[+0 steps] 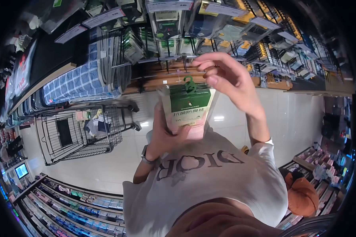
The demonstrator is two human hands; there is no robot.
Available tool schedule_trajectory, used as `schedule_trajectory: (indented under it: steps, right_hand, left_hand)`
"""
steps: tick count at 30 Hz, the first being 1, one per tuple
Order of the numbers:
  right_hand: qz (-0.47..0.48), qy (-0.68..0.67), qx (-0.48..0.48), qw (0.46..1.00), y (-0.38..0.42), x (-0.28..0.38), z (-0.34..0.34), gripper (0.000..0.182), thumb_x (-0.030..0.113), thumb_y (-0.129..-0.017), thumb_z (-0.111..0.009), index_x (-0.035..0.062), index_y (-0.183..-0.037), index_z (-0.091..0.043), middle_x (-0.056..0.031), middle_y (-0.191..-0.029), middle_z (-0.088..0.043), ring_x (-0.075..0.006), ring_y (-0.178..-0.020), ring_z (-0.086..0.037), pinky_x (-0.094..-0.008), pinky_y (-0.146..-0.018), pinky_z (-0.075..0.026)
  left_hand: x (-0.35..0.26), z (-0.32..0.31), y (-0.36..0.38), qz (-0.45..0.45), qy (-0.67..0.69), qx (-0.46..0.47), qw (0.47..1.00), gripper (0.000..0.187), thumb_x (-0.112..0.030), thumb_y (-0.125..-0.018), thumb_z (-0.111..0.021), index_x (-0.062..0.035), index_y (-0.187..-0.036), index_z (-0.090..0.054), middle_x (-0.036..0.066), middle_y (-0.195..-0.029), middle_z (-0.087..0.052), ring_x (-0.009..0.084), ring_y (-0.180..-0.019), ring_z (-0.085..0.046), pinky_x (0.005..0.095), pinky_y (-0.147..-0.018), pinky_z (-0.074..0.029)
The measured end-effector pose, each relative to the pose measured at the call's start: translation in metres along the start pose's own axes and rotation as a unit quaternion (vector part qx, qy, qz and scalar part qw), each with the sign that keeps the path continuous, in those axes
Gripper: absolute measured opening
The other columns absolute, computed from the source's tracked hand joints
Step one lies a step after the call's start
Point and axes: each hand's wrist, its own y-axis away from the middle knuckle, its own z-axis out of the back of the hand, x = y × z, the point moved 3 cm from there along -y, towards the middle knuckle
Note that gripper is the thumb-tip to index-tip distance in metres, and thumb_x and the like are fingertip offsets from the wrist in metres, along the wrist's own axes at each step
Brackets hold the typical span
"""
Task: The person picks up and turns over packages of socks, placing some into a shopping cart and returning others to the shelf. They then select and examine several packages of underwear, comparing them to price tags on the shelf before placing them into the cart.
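My left hand [165, 132], with a watch on its wrist, holds a pack of socks [190, 112] upright in front of my chest, thumb across its lower front. The pack has a green header over a pale front with printed characters and pink at the bottom, in a clear sleeve. A green plastic hook [190, 84] stands up from its top edge. My right hand [235, 81] is raised just right of and above that hook, its fingers bent and apart, nothing visible in them. Behind it, metal display hooks [168, 65] stick out below hanging packs.
Packaged goods [168, 25] hang on the rack ahead, with price labels [170, 5]. Folded blue checked textiles [77, 85] fill a shelf at left. A wire shopping cart [51, 138] with several items stands at left. Behind me are low shelves [75, 209] and an orange-brown item [302, 195].
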Motion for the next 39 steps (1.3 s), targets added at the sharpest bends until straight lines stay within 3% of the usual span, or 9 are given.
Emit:
schedule_trajectory:
  steps: [6,10,14,19,24,29,33,36,39]
  right_hand:
    - [0.022,0.050,0.097,0.994,-0.015,0.039,0.027,0.033,0.004,-0.082,-0.080,0.0020,-0.114,-0.070,-0.0063,-0.109,-0.073,-0.0132,-0.100,-0.067,-0.0293,-0.090,-0.052]
    - [0.081,0.195,0.001,0.977,-0.014,0.053,0.046,0.030,0.001,-0.082,-0.077,0.0025,-0.111,-0.069,-0.0076,-0.105,-0.072,-0.0170,-0.096,-0.068,-0.0307,-0.089,-0.053]
    - [0.044,0.049,0.005,0.998,-0.007,0.074,0.080,0.032,-0.005,-0.082,-0.073,0.0004,-0.113,-0.067,-0.0048,-0.099,-0.069,-0.0136,-0.093,-0.066,-0.0289,-0.087,-0.052]
    - [0.123,0.077,-0.028,0.989,-0.006,0.119,0.120,0.028,-0.008,-0.084,-0.072,-0.0003,-0.110,-0.064,-0.0063,-0.103,-0.069,-0.0138,-0.098,-0.066,-0.0295,-0.091,-0.052]
    - [0.142,0.032,-0.066,0.987,-0.023,0.119,0.149,0.023,-0.010,-0.088,-0.069,-0.0014,-0.109,-0.062,-0.0070,-0.108,-0.067,-0.0153,-0.103,-0.065,-0.0306,-0.097,-0.051]
    - [0.252,-0.066,-0.131,0.957,-0.045,0.101,0.169,0.099,0.005,-0.072,-0.089,0.0032,-0.151,-0.031,-0.0151,-0.142,-0.052,-0.0243,-0.136,-0.050,-0.0347,-0.113,-0.040]
    - [0.230,0.050,-0.132,0.963,-0.070,0.090,0.161,0.095,0.013,-0.074,-0.090,-0.0019,-0.148,-0.032,-0.0196,-0.139,-0.053,-0.0239,-0.135,-0.050,-0.0361,-0.111,-0.039]
    - [0.348,0.071,-0.189,0.916,-0.098,0.098,0.173,0.063,0.012,-0.093,-0.073,-0.0034,-0.141,-0.036,-0.0158,-0.129,-0.055,-0.0211,-0.121,-0.054,-0.0348,-0.105,-0.042]
    - [0.337,-0.017,-0.175,0.925,-0.111,0.099,0.178,0.053,0.012,-0.099,-0.066,-0.0043,-0.139,-0.036,-0.0141,-0.125,-0.055,-0.0197,-0.116,-0.054,-0.0345,-0.102,-0.044]
  left_hand:
    - [-0.007,-0.014,-0.026,-0.032,-0.071,-0.007,0.997,0.085,-0.005,-0.079,-0.076,-0.0010,-0.149,-0.028,0.015,-0.136,-0.049,0.0222,-0.125,-0.052,0.0371,-0.105,-0.045]
    - [-0.017,-0.038,-0.063,-0.080,-0.071,0.011,0.994,0.087,-0.006,-0.079,-0.076,-0.0013,-0.151,-0.027,0.016,-0.136,-0.051,0.0224,-0.124,-0.054,0.0373,-0.104,-0.046]
    - [-0.043,-0.062,-0.091,-0.179,-0.193,0.032,0.964,0.090,-0.011,-0.076,-0.081,0.0014,-0.149,-0.030,0.017,-0.137,-0.052,0.0250,-0.126,-0.055,0.0381,-0.104,-0.046]
    - [-0.081,-0.094,-0.144,-0.231,-0.148,0.057,0.960,0.094,-0.016,-0.075,-0.084,0.0024,-0.149,-0.029,0.018,-0.133,-0.056,0.0263,-0.122,-0.059,0.0386,-0.102,-0.048]
    - [-0.107,-0.109,-0.181,-0.198,-0.162,0.083,0.963,0.086,-0.018,-0.077,-0.085,0.0019,-0.145,-0.035,0.016,-0.133,-0.055,0.0252,-0.121,-0.059,0.0390,-0.103,-0.048]
    - [-0.133,-0.116,-0.206,-0.276,-0.055,-0.037,0.959,0.072,-0.001,-0.082,-0.075,0.0004,-0.142,-0.034,0.013,-0.129,-0.056,0.0210,-0.121,-0.058,0.0364,-0.100,-0.051]
    - [-0.177,-0.123,-0.256,-0.342,0.020,-0.046,0.938,0.082,-0.001,-0.083,-0.077,0.0004,-0.146,-0.025,0.014,-0.133,-0.052,0.0227,-0.122,-0.057,0.0368,-0.101,-0.051]
    - [-0.191,-0.135,-0.290,-0.377,0.100,0.021,0.921,0.083,-0.004,-0.085,-0.077,0.0017,-0.148,-0.022,0.014,-0.134,-0.051,0.0226,-0.122,-0.057,0.0352,-0.101,-0.049]
    - [-0.230,-0.137,-0.303,-0.495,-0.083,0.016,0.865,0.074,-0.018,-0.095,-0.072,0.0034,-0.148,-0.025,0.012,-0.132,-0.051,0.0203,-0.121,-0.055,0.0328,-0.102,-0.045]
